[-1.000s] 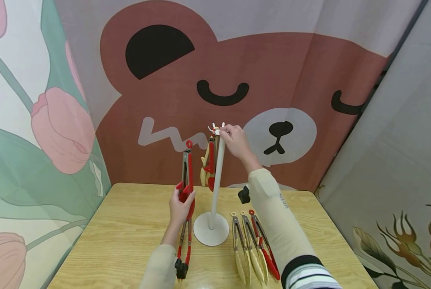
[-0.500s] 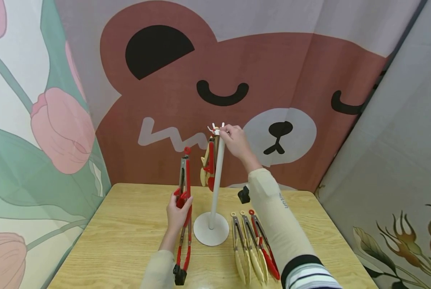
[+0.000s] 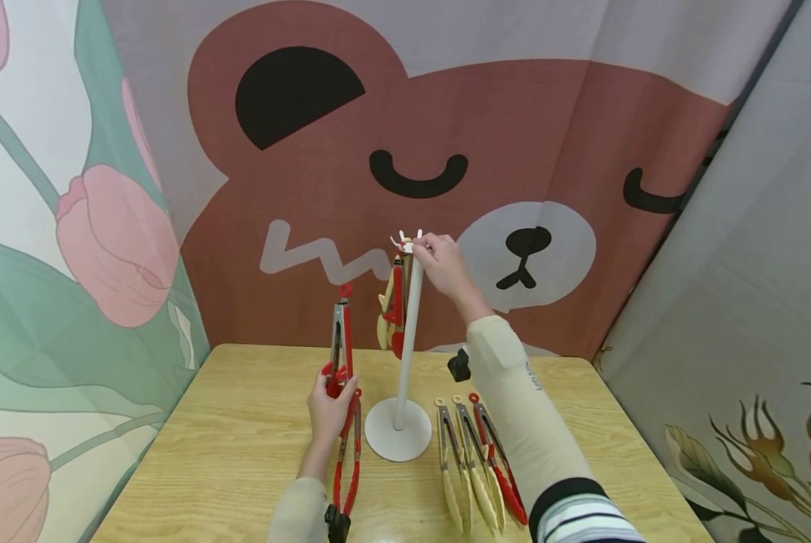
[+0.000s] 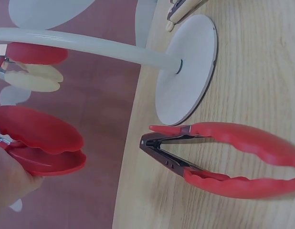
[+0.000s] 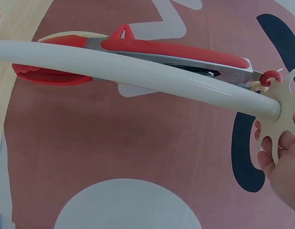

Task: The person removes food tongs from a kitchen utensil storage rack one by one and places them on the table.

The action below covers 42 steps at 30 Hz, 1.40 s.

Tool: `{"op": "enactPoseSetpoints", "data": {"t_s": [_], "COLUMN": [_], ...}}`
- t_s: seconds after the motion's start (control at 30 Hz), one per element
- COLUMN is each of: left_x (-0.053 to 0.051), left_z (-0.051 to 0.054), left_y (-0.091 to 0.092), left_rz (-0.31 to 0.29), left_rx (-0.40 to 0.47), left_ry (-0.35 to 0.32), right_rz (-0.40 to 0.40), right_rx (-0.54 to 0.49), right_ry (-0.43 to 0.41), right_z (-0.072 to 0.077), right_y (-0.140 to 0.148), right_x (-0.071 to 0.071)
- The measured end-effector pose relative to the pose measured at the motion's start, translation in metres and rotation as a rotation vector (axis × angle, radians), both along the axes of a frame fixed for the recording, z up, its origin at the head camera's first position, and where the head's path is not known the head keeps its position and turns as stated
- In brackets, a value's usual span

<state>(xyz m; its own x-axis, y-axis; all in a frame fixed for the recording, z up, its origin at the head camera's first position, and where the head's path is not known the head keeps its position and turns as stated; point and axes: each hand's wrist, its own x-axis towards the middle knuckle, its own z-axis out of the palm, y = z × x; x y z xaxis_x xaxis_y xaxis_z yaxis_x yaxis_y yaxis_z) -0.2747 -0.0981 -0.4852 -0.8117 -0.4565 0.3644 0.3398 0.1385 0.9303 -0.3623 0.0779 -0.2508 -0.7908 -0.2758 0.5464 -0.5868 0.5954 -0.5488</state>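
My left hand (image 3: 329,413) grips a pair of red-and-steel tongs (image 3: 340,335) near the lower end, their hanging ring up, left of a white stand (image 3: 408,339). In the left wrist view the red heads (image 4: 37,126) of these tongs project past the fingers. At the stand's top, my right hand (image 3: 447,270) holds the hook rack, seen in the right wrist view as a pale ring of hooks (image 5: 276,102). Red tongs (image 5: 176,50) hang there by their ring, with beige tongs (image 4: 35,81) partly hidden beside them.
Another pair of red tongs (image 4: 238,136) lies on the wooden table (image 3: 228,437) below my left hand, close to the stand's round base (image 3: 378,441). Right of the base lie two beige tongs (image 3: 454,483) and one red pair (image 3: 503,483). A bear-print curtain (image 3: 296,226) hangs behind.
My left hand has moved down and slightly left, carrying the red tongs away from the hooks. The right hand stays on the rack, and the hanging tongs are unmoved.
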Motion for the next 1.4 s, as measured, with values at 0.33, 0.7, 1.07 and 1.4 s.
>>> {"op": "enactPoseSetpoints", "data": {"t_s": [0.33,0.7,1.07,1.4], "left_x": [0.003,0.007,0.012,0.017], "left_z": [-0.005,-0.014,-0.021,-0.029], "left_y": [-0.004,-0.009,-0.014,-0.016], "left_rz": [0.057,0.1,0.084,0.115], "left_rx": [-0.031,-0.067,-0.129,-0.228], "left_ry": [-0.043,-0.112,-0.237,-0.32], "right_rz": [-0.01,-0.008,0.004,0.011], "right_rx": [0.007,-0.002,-0.007,-0.011], "right_ry": [-0.002,-0.001,0.0,0.003], "right_z": [0.0,-0.001,-0.002,-0.001], "right_y": [0.0,0.0,0.001,0.001], "right_x": [0.0,0.001,0.0,0.0]}}
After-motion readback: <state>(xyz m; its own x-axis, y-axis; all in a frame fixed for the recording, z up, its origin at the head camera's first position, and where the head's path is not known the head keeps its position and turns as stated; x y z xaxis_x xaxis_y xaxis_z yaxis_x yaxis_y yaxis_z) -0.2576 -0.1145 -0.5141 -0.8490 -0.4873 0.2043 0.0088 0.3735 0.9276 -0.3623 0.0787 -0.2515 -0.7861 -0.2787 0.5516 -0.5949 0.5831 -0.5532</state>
